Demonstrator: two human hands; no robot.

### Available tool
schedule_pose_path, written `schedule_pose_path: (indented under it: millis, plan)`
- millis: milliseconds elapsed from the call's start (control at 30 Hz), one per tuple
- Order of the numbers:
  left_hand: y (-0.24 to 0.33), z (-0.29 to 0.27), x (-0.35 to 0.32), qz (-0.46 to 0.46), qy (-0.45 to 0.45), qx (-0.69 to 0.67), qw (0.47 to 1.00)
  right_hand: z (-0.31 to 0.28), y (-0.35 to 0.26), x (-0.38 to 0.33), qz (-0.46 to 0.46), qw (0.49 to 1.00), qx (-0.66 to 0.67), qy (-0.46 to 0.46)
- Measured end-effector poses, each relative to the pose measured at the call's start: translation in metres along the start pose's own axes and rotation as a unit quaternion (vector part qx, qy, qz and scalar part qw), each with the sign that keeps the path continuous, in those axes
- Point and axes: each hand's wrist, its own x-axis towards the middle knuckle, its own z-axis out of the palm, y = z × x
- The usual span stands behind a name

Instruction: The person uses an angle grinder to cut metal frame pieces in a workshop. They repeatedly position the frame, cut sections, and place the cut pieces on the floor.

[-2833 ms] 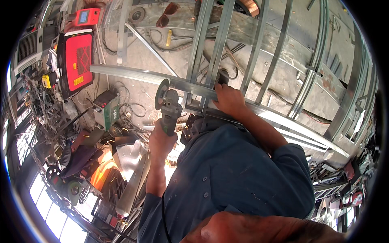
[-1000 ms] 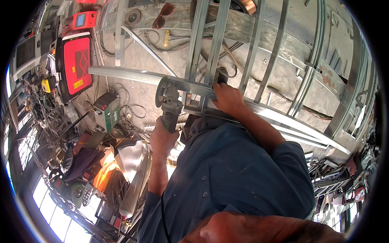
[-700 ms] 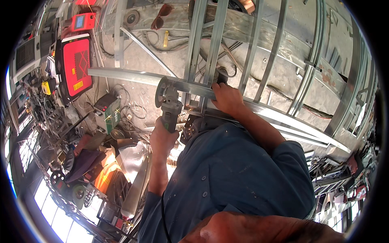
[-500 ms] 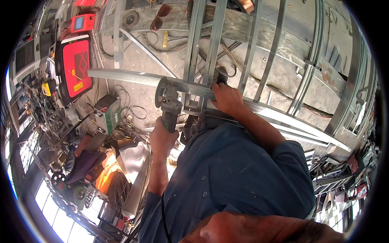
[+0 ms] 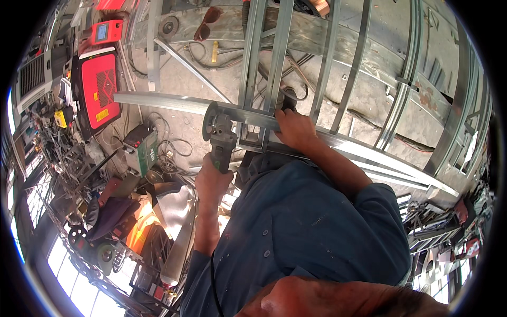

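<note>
My left hand (image 5: 212,179) is wrapped round the body of an angle grinder (image 5: 223,138), a dark tool with a grey gear head. Its round disc (image 5: 209,121) stands on edge against a long square metal tube (image 5: 170,101) that runs crosswise in front of me. Farther right along the same tube, my right hand (image 5: 297,128) grips it, fingers curled over the far side. Metal bars (image 5: 281,58) of a frame extend away from me beyond the tube. The exact contact between disc and metal is partly hidden by the grinder's head.
At left stand a red-topped machine (image 5: 100,90), a small red device with a screen (image 5: 107,31) and a green box (image 5: 141,153). Sunglasses (image 5: 207,24) and a loose disc (image 5: 169,26) lie at the far side. Cables (image 5: 174,148) cross the floor; scrap clutters the lower left.
Hardly anything differs. Both hands, the grinder and the tube keep nearly the same places; a few bright spark streaks seen earlier at the upper left have faded.
</note>
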Motion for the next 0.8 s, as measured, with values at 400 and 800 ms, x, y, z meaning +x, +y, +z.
schedule_pose_path:
  millis: [400,800]
  plan:
    - [0.005,-0.003,0.001,0.007,-0.003,-0.007,1.000,-0.004,-0.002,-0.001,0.007,1.000,0.005,-0.018]
    - [0.012,-0.007,0.005,-0.005,-0.013,0.011,1.000,-0.005,-0.005,-0.002,0.015,0.999,0.020,-0.021]
